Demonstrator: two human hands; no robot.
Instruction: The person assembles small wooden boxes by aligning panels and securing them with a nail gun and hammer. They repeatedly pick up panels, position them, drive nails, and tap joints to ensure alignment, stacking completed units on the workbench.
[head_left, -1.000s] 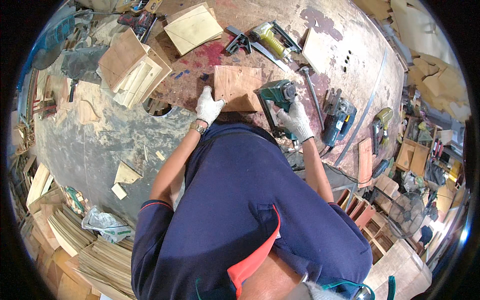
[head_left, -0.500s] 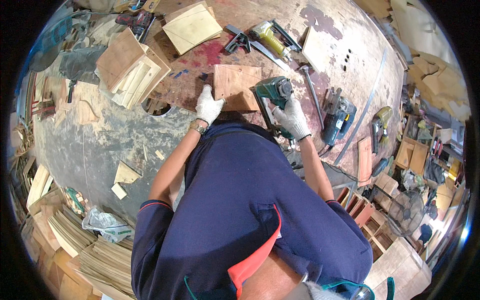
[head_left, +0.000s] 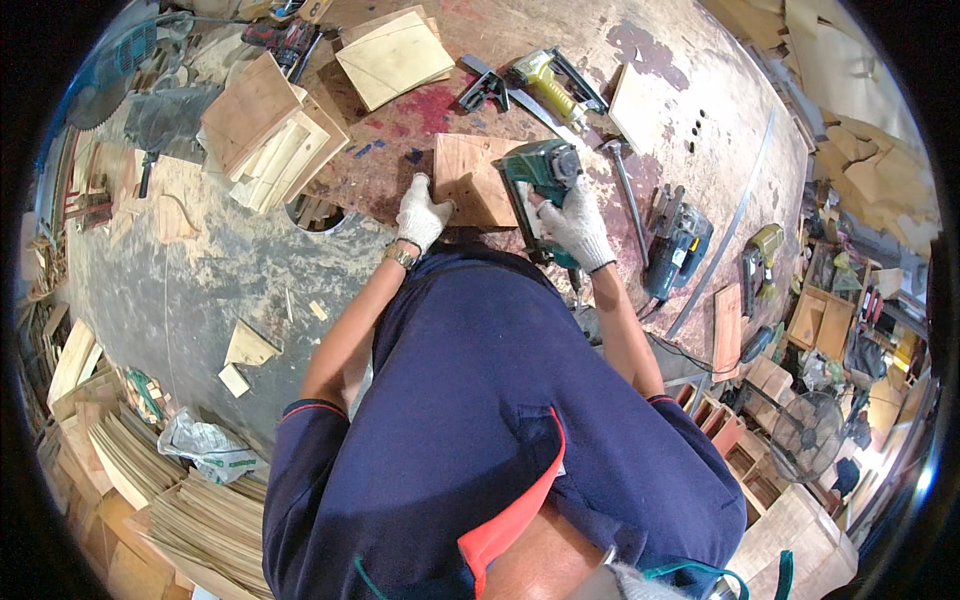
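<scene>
A: Two gloved hands are at work here, both at about 12 o'clock from the body. Which one is nearer to the board?

B: The left hand (head_left: 421,214) is on it. Its fingers lie flat and close together, pressing the left edge of the wooden board (head_left: 472,178). The board rests on the workbench (head_left: 230,270), its long side running from about 11 to 5 o'clock.

A: And the right hand?

B: The right hand (head_left: 572,222) is wrapped tight around the handle of a green power saw (head_left: 541,172). The saw sits on the right part of the board, at 3 o'clock from the left fingers, very near to them.

A: Farther away?

B: At 3 o'clock of the saw lies a blue power tool (head_left: 676,248); at 12 o'clock, a yellow nail gun (head_left: 545,78) and a pale square panel (head_left: 392,58).
</scene>
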